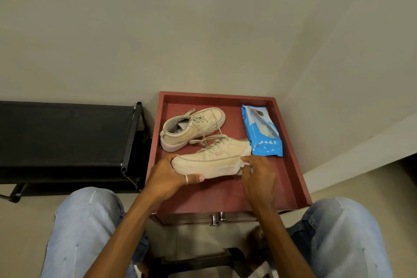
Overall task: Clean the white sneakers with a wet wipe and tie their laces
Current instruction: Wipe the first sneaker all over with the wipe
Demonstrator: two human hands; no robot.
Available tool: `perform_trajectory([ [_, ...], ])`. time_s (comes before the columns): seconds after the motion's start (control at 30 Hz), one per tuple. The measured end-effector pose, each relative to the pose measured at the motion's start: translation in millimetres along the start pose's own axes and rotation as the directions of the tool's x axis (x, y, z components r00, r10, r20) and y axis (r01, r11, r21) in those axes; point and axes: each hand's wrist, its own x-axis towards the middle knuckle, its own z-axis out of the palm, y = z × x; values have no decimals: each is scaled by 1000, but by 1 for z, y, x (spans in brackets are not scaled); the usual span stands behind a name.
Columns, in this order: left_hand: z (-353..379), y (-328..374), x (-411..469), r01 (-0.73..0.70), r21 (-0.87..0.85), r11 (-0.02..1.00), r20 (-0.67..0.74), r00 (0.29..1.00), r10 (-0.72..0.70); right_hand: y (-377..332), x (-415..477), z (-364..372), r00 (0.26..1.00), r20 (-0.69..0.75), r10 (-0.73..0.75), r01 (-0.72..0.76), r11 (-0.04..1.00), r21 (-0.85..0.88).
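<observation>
The near sneaker (209,158) lies on its side on the red tabletop (225,196), held between the two hands with its sole edge turned towards the person. This looks like the wiping step. A white wet wipe (242,166) is pressed against the toe end and the sole edge, and the laces (209,142) trail loose beyond the hands, so the tying is not yet done.

The left hand (171,176) grips the heel. Its thumb lies along the sole edge and its fingers curl round the far side, bracing the shoe. The right hand (259,176) pinches the wipe in bent fingertips at the toe, knuckles up, with the wrist coming in from the near edge of the tabletop.

The next move probably calls for drawing the wipe along the sole edge towards the left hand. The heel must be held firmly so the shoe does not slide or roll.

Just beyond the left hand stands the far sneaker (194,128), also unlaced and so far as can be judged unwiped. Just beyond the right hand lies the blue wipe pack (261,131), close to the shoe's toe. Further to the left is a black rack (67,133).
</observation>
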Motion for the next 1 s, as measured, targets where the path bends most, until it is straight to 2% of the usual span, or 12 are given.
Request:
perform_trajectory([
  [0.07, 1, 0, 0, -1, -22, 1000, 4, 1000, 1, -16, -6, 8, 999, 0, -40, 40, 999, 37],
  [0.17, 1, 0, 1, -17, -41, 999, 5, 1000, 17, -46, -26, 22, 971, 81, -223, 215, 971, 105],
  [0.23, 0, -1, 1, -14, -47, 999, 0, 1000, 14, -49, -28, 24, 951, 109, -291, 281, 955, 98],
  [0.3, 0, -3, 2, -13, -45, 999, 7, 1000, 13, -33, -18, 21, 968, 78, -238, 233, 970, 64],
  [0.37, 0, -1, 1, -13, -40, 999, 18, 1000, 13, -11, -5, 13, 998, 32, -62, 61, 997, 49],
  [0.47, 1, -2, 3, -23, -50, 999, 22, 999, 24, 7, 17, 1, 983, 53, 174, -179, 979, 95],
  [0.63, 1, -8, 4, -42, -40, 998, 18, 999, 43, 18, 43, -2, 951, 151, 269, -284, 955, 89],
  [0.87, 1, -7, 0, -155, -32, 987, 36, 987, 156, 9, 24, -7, 948, 106, 301, -313, 942, 118],
  [1.0, 4, -4, -1, -179, -45, 983, 18, 984, 180, -25, 8, -5, 985, 125, 118, -135, 982, 131],
])
